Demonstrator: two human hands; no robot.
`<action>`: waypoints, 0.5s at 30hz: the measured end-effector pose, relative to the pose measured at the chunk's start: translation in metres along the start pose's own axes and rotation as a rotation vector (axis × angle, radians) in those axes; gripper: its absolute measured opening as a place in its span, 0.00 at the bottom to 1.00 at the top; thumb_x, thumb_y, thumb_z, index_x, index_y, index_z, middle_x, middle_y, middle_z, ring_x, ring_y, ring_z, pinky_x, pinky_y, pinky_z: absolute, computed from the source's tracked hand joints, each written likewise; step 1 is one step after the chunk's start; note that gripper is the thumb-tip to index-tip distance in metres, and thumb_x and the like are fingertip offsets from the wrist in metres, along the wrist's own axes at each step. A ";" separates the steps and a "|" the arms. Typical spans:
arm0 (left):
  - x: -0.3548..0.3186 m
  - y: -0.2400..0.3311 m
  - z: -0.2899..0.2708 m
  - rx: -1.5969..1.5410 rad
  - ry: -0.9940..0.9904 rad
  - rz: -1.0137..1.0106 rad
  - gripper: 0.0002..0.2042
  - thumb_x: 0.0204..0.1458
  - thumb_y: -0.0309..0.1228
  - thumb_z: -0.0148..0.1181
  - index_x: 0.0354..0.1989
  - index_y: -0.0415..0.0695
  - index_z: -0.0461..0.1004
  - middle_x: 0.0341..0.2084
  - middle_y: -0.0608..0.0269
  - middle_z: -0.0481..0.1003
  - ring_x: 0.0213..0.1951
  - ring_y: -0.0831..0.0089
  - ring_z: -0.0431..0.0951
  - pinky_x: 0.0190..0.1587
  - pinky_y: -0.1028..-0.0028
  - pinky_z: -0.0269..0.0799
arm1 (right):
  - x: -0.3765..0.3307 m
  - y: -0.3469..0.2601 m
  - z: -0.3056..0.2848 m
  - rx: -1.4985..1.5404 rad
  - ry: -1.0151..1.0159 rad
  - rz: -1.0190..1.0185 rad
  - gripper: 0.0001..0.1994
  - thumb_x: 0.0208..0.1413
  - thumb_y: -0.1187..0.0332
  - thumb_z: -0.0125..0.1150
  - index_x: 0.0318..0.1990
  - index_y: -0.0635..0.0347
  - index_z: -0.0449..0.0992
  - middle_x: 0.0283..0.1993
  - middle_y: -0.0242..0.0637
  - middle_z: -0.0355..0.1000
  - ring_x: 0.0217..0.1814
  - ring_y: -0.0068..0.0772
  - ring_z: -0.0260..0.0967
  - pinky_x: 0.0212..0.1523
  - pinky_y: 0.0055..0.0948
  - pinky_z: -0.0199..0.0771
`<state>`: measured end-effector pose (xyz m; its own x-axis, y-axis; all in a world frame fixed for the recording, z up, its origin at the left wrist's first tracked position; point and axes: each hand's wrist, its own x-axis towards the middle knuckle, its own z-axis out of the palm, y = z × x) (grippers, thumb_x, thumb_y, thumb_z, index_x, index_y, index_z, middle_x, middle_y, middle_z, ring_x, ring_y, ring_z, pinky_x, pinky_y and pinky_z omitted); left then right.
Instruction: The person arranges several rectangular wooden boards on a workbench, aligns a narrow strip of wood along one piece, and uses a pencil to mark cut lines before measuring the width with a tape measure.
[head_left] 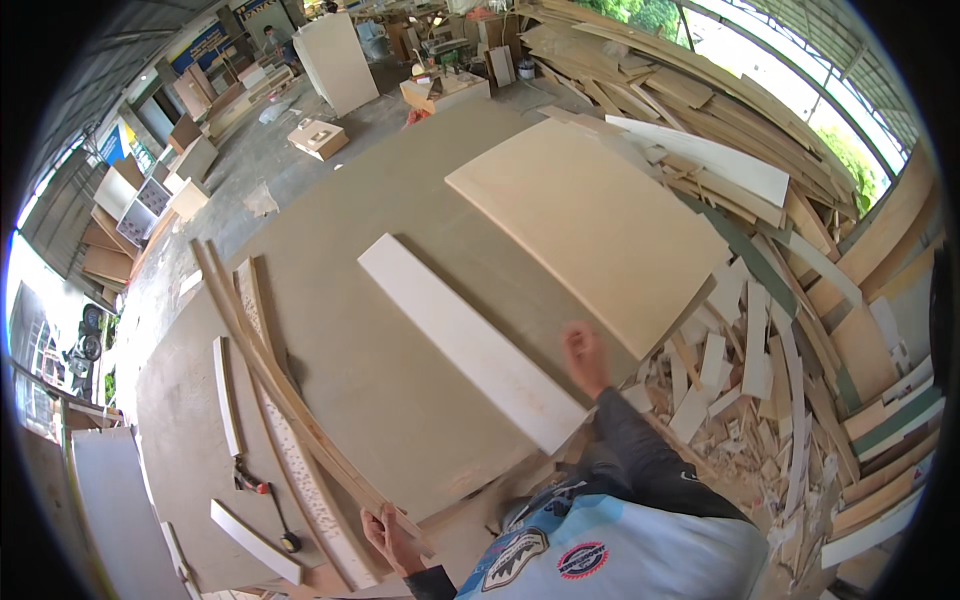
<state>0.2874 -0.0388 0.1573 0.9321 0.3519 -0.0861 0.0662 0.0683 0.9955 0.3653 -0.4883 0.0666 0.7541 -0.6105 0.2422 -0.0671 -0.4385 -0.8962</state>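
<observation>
My left hand (390, 537) is at the near edge of the large grey-brown work surface (400, 410), its fingers closed on the near end of a long, thin wooden strip (275, 378). A speckled strip (290, 445) lies beside that strip on its left. Over the surface, between a long white board (470, 345) and a wide tan panel (600, 220), is my right hand (583, 358). Its fingers are loosely curled, slightly blurred, with nothing visible in them. The white board lies flat, pointing away from me toward the upper left.
Left of the strips lie short white strips (255, 541), a red-and-black tool (250, 478) and a small black round object (290, 542). Wood offcuts (740, 400) heap on the right below stacked boards (700, 90). A white cabinet (335, 62) and another person (272, 38) are far back.
</observation>
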 end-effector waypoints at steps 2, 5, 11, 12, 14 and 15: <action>-0.035 -0.014 0.035 -0.005 -0.016 -0.039 0.08 0.60 0.31 0.61 0.42 0.42 0.71 0.28 0.71 0.71 0.30 0.82 0.69 0.33 0.78 0.65 | 0.058 0.052 -0.078 -0.246 0.222 0.040 0.17 0.55 0.65 0.66 0.49 0.62 0.74 0.41 0.40 0.74 0.45 0.42 0.75 0.47 0.39 0.74; -0.088 -0.027 0.114 -0.113 -0.025 -0.125 0.07 0.60 0.29 0.61 0.41 0.43 0.71 0.29 0.70 0.71 0.31 0.82 0.69 0.34 0.80 0.65 | 0.148 0.209 -0.230 -0.436 0.546 0.238 0.26 0.52 0.58 0.71 0.54 0.64 0.73 0.51 0.45 0.74 0.52 0.45 0.73 0.55 0.43 0.72; -0.164 -0.050 0.167 -0.066 0.067 -0.075 0.07 0.61 0.31 0.61 0.41 0.43 0.72 0.30 0.72 0.72 0.32 0.83 0.68 0.35 0.80 0.64 | 0.221 0.267 -0.347 0.324 0.217 0.768 0.35 0.54 0.53 0.69 0.64 0.66 0.67 0.67 0.48 0.65 0.70 0.45 0.60 0.67 0.44 0.61; -0.170 -0.045 0.177 -0.039 0.070 -0.065 0.07 0.61 0.32 0.61 0.40 0.43 0.72 0.29 0.72 0.71 0.32 0.84 0.69 0.35 0.80 0.64 | 0.235 0.265 -0.354 0.348 0.250 0.773 0.33 0.54 0.54 0.69 0.62 0.65 0.69 0.64 0.47 0.68 0.68 0.45 0.63 0.67 0.45 0.60; -0.182 -0.034 0.187 0.052 0.100 -0.052 0.07 0.61 0.33 0.60 0.40 0.44 0.72 0.29 0.73 0.71 0.32 0.85 0.69 0.35 0.80 0.64 | 0.238 0.281 -0.351 0.409 0.305 0.830 0.30 0.54 0.54 0.69 0.59 0.64 0.73 0.57 0.44 0.74 0.63 0.43 0.69 0.67 0.48 0.58; -0.186 -0.031 0.192 0.091 0.118 -0.047 0.07 0.60 0.33 0.60 0.40 0.44 0.73 0.29 0.73 0.71 0.32 0.85 0.69 0.35 0.80 0.64 | 0.242 0.299 -0.348 0.516 0.248 0.785 0.29 0.54 0.55 0.68 0.59 0.63 0.74 0.58 0.43 0.74 0.64 0.41 0.68 0.67 0.43 0.59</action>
<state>0.1807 -0.2855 0.1499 0.8790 0.4582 -0.1317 0.1459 0.0044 0.9893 0.3003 -0.9965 -0.0138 0.4539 -0.7536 -0.4754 -0.1526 0.4599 -0.8748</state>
